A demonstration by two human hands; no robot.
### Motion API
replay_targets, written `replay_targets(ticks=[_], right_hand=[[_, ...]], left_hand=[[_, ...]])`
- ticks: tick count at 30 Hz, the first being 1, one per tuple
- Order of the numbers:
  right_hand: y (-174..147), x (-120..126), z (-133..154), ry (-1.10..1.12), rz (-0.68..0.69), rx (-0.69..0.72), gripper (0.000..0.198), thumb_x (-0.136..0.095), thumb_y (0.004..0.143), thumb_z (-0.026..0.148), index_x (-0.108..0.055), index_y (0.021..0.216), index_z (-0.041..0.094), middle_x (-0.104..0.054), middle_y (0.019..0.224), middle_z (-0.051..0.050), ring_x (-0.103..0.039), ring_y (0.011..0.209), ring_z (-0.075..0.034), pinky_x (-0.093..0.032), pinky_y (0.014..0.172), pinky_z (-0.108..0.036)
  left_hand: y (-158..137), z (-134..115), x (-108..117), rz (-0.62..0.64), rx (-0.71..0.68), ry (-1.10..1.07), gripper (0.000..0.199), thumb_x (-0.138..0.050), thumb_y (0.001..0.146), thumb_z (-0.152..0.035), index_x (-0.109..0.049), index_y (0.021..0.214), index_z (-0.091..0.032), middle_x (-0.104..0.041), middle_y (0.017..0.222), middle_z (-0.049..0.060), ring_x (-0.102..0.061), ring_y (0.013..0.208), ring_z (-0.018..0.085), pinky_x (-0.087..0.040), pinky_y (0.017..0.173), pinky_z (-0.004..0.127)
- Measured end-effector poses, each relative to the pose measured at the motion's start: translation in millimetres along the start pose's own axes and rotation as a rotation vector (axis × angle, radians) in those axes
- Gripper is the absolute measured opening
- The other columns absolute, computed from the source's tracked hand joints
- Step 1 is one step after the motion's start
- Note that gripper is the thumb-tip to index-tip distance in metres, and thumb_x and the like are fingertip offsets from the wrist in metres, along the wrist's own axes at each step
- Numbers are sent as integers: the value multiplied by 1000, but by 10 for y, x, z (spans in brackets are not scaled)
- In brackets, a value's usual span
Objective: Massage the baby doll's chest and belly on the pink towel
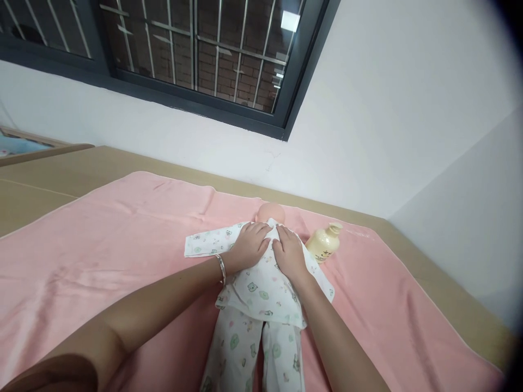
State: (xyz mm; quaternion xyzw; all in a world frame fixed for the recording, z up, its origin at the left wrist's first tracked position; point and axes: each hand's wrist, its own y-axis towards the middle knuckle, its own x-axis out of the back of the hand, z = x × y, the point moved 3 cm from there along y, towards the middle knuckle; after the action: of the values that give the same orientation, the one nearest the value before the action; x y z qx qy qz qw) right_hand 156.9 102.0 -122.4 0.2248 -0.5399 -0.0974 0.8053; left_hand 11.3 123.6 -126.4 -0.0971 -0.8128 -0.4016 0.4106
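Note:
A baby doll (270, 211) lies on a pink blanket, its head toward the wall. It wears a white printed top (261, 291) and matching trousers (281, 354). My left hand (250, 245) rests flat on the left side of the top's chest, fingers stretched toward the collar. On the right side of the chest lies my right hand (291, 253), its fingers also extended. Both palms touch the cloth, and the thumbs are a little apart. One sleeve (210, 239) stretches out to the left. Just right of the doll, a pale yellow pump bottle (324, 242) leans on the blanket.
The pink blanket (163, 218) covers much of a tan surface (110, 160). Behind it rises a white wall (347, 109) with a dark-framed, barred window (196, 92). A wooden-edged box (49, 149) with something blue inside stands at the far left.

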Motion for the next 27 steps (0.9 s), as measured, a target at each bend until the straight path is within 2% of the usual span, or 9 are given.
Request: replay_targets(ticks=[5,9,11,13,16,18,22,25,27], right_hand=[[-82,28,36,41,-134,70,43,-40,90,24,-65,124,16,-65,126,-10,-58,118,-24,-42,104,-40],[-146,52,63,63,-248,2,36,-44,88,26,-74,106,18,-71,114,-9,-63,112,-24,-44,101,-38],[-136,48,56,62,-235,-58,36,-44,89,27,-73,108,18,-71,116,-9,-62,114,-24,-43,102,-38],[-97,34,41,55,-167,-84,39,-44,89,28,-68,118,17,-67,124,-10,-58,119,-25,-41,104,-39],[-33,12,13,41,-65,-46,47,-41,89,26,-59,131,14,-60,134,-12,-52,126,-26,-37,108,-41],[-18,0,-1,40,-45,-5,47,-39,89,24,-58,131,13,-59,134,-13,-52,126,-26,-37,108,-42],[-70,-6,-7,98,-154,31,41,-43,88,24,-69,118,16,-66,125,-11,-58,119,-25,-41,104,-41],[-124,12,6,126,-252,2,35,-46,87,26,-74,106,17,-70,117,-10,-62,113,-25,-43,102,-40],[-137,39,21,128,-269,-26,35,-47,87,26,-74,105,17,-71,115,-10,-62,113,-25,-44,102,-40]], left_hand=[[-29,-22,17,-90,-19,-63,26,-40,97,-25,-59,114,-21,-65,120,7,-56,115,22,-41,104,44],[-63,-49,36,-166,34,-81,21,-42,96,-26,-60,107,-22,-66,113,8,-58,111,23,-44,100,43],[-61,-60,43,-147,62,-51,23,-43,95,-27,-58,112,-21,-65,116,8,-57,112,24,-44,99,44],[-45,-64,46,-93,69,-8,30,-45,94,-28,-55,121,-19,-63,122,10,-55,115,27,-42,102,46],[-13,-60,46,-17,20,26,37,-44,95,-28,-50,130,-18,-58,133,11,-50,123,28,-37,107,49],[-1,-53,40,5,-32,12,37,-40,95,-25,-50,131,-19,-57,134,10,-49,125,26,-36,108,48],[-12,-29,21,-29,-70,-37,31,-40,96,-24,-56,123,-20,-62,126,8,-52,121,23,-38,106,45],[-40,-35,27,-108,-33,-56,24,-44,95,-24,-59,113,-20,-65,120,8,-56,115,23,-41,103,43],[-58,-58,39,-148,-1,-56,21,-46,94,-24,-59,110,-20,-66,117,8,-57,112,23,-43,101,42]])
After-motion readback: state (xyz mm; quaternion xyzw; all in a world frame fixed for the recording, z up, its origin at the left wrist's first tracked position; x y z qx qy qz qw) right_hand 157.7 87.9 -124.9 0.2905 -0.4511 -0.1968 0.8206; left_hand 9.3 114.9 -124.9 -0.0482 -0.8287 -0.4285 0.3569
